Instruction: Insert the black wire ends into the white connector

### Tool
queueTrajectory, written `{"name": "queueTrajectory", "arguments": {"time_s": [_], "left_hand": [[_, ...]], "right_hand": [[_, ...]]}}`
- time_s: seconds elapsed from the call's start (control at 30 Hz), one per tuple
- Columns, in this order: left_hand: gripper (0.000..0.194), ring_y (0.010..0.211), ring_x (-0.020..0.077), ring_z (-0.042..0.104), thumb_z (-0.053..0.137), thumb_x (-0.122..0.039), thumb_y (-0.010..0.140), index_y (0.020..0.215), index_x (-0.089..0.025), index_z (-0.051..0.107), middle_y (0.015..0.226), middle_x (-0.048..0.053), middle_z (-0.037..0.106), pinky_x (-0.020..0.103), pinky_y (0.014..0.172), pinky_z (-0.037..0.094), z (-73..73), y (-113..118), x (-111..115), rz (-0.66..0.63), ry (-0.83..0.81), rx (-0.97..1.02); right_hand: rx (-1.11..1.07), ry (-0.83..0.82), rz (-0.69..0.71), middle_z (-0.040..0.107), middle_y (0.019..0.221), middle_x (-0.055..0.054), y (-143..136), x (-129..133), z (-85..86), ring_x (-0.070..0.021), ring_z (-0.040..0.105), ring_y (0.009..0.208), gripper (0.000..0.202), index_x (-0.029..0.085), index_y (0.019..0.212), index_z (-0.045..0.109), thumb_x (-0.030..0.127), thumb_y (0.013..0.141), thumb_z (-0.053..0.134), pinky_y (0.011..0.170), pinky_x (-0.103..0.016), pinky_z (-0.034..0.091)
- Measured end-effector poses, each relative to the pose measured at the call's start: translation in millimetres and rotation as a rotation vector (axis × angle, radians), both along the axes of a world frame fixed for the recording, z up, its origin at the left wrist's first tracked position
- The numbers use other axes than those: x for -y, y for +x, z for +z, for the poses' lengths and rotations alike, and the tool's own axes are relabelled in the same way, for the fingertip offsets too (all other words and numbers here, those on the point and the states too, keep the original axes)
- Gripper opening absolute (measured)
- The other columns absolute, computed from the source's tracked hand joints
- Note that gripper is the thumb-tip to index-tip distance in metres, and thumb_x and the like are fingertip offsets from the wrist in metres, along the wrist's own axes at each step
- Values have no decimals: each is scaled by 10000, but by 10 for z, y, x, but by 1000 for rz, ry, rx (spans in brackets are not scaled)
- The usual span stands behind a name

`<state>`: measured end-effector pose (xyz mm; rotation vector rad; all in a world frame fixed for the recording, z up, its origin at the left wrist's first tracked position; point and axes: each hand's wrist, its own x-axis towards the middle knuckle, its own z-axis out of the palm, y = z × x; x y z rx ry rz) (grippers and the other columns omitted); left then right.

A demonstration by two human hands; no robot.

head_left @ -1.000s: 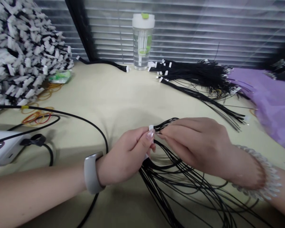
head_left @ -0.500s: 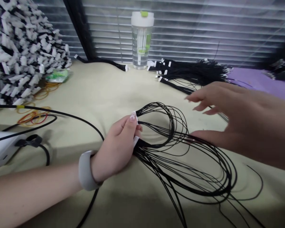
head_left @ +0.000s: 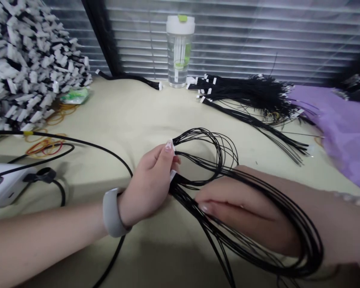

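Observation:
My left hand (head_left: 154, 174), with a grey band at its wrist, is closed around the white connector ends of a bundle of thin black wires (head_left: 219, 158). From there the wires run right in a small upper loop and a larger lower loop. My right hand (head_left: 243, 210) reaches through the larger loop, whose wires cross over its back and wrist. Its thumb and fingers are pinched together on some wires of the lower strand, just right of the left hand. A white connector (head_left: 173, 175) shows under the left fingers.
A heap of white-ended black cables (head_left: 33, 68) stands at the left. A tumbler (head_left: 178, 52) is at the back by the blinds, with more black wire bundles (head_left: 246, 92) to its right. A white device (head_left: 6, 184), a black cable (head_left: 108, 152) and rubber bands (head_left: 45, 148) lie at left.
My right hand has come down and left, passing from above the wires into the larger loop, and its open fingers have closed on wires. The left hand keeps its hold.

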<state>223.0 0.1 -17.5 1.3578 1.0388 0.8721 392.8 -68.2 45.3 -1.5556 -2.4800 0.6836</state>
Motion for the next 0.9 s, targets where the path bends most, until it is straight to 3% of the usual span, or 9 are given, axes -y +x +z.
{"name": "queueTrajectory", "arguments": {"time_s": [0.1, 0.2, 0.3, 0.6, 0.9], "left_hand": [[385, 516, 56, 384, 374, -439, 928, 670, -160, 435, 585, -39, 443, 160, 473, 339, -17, -3, 1, -19, 31, -13], [393, 503, 60, 369, 348, -433, 937, 669, -160, 442, 578, -39, 448, 176, 464, 322, -12, -3, 5, -52, 86, -99], [386, 521, 66, 383, 341, -424, 938, 675, -163, 447, 596, -36, 468, 186, 484, 331, 1, -1, 15, -73, 143, -164], [374, 534, 80, 403, 330, -408, 937, 679, -169, 458, 595, -33, 475, 199, 486, 335, 0, -17, 29, -94, 182, -212], [379, 544, 80, 409, 318, -400, 943, 679, -168, 462, 598, -32, 472, 200, 506, 344, 20, -10, 34, -108, 199, -231]], "right_hand": [[-85, -7, -21, 556, 619, 63, -96, -70, -113, -47, 452, 531, 263, 190, 706, 563, 196, 907, 394, 491, -208, 297], [-68, 144, -89, 459, 520, 61, -151, -81, -261, -60, 356, 488, 261, 181, 654, 551, 191, 886, 433, 508, -238, 247], [-14, 285, -75, 459, 535, 56, -178, -42, -351, -80, 348, 510, 196, 206, 704, 591, 169, 858, 475, 538, -265, 222], [-58, 185, -96, 457, 503, 59, -213, -59, -335, -67, 326, 465, 218, 211, 711, 604, 222, 873, 458, 498, -263, 199], [-10, 379, -46, 475, 566, 28, -187, -13, -370, -93, 357, 509, 214, 192, 679, 571, 191, 866, 469, 528, -274, 217]]}}
